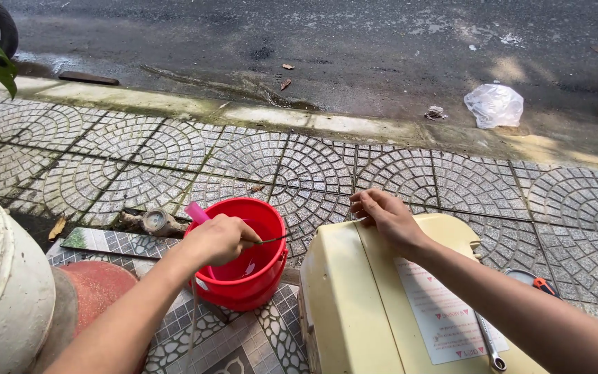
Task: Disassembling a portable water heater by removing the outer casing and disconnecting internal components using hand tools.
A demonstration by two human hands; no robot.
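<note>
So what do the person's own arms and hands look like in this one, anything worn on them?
Both arms are bare up to the frame edge: no sleeves, gloves, watch or bracelet show. The left hand and right hand carry no rings that I can make out. Both forearms are slim and come in from the bottom of the head view.

Two bare forearms enter from bottom edge, no sleeves, no gloves, no watch or rings seen. Left hand (217,239) & right hand (387,216) both uncovered; short nails on right fingers (363,208).
</note>
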